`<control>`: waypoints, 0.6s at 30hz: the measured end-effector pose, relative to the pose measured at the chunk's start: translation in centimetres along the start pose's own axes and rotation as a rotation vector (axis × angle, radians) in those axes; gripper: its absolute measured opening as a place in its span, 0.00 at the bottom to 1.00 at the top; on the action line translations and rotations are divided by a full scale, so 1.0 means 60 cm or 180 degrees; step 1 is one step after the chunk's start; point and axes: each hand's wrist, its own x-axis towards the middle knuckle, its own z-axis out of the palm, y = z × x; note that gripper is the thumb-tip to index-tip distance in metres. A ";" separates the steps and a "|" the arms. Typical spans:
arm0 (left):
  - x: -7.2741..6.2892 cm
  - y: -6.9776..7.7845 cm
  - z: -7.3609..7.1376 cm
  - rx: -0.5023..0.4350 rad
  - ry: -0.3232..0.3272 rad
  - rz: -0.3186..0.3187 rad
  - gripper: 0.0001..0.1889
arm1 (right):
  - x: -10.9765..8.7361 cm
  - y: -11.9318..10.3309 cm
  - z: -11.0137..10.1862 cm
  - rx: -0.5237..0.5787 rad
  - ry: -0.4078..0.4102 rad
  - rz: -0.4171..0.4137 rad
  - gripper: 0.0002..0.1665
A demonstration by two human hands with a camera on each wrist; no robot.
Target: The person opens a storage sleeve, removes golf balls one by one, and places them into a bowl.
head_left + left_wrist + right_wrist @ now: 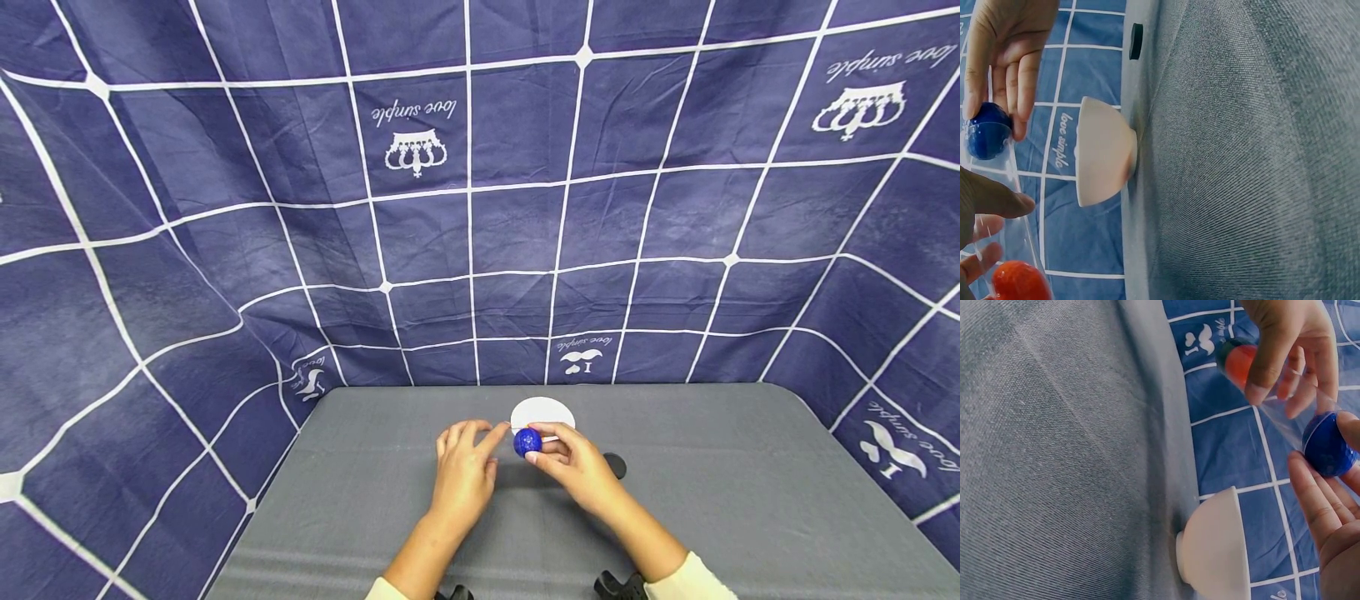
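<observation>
My left hand [463, 475] grips a clear plastic tube [1015, 240], thumb on one side and fingers on the other. Inside the tube, towards its far end, sits an orange-red ball [1021, 282], with something dark green [1227, 350] beyond it in the right wrist view. With thumb and fingers my right hand [581, 468] pinches a shiny blue ball [528, 442] right at the tube's other end. Both hands are raised above the table, in front of a white bowl [1105, 153]. The tube barely shows in the head view.
The white bowl stands on a grey cloth-covered table [360, 500]. A small black disc [615, 465] lies on the table just beyond the right wrist. Blue curtains [517, 233] with white grid lines enclose the back and sides.
</observation>
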 end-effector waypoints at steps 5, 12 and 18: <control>-0.001 0.000 0.000 -0.0095 0.0012 -0.0125 0.36 | 0.004 -0.004 -0.001 -0.0040 0.0070 -0.0007 0.27; -0.002 -0.003 0.002 -0.0167 0.0048 -0.0224 0.36 | 0.013 -0.008 -0.005 -0.0052 0.0220 -0.0131 0.26; -0.004 -0.005 0.003 -0.0242 0.0067 -0.0375 0.36 | 0.024 -0.001 -0.009 -0.0120 0.0339 -0.0178 0.26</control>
